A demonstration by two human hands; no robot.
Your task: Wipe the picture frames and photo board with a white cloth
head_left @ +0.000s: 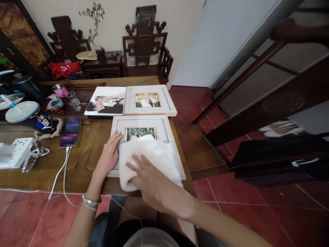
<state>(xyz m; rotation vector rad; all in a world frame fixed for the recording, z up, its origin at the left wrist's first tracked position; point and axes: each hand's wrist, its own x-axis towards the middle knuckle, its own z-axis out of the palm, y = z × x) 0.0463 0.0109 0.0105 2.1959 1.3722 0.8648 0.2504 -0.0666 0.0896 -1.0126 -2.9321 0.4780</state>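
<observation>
A pale-framed photo [144,124] lies flat at the near right end of the wooden table [87,151]. A fluffy white cloth [151,156] covers its lower half. My right hand [151,181] rests flat on the cloth with fingers stretched out. My left hand [109,154], a bracelet on its wrist, lies open on the frame's left edge, fingers spread. Beyond it lie a second framed photo [150,100] and an unframed photo print [106,101] side by side.
A phone [70,132] with a white cable, a power strip [15,152], a lidded cup [28,118], a pink mug [60,91] and clear cups [74,103] crowd the table's left. Carved chairs [145,44] stand behind. A dark wooden stair rail [257,103] rises at right over red floor tiles.
</observation>
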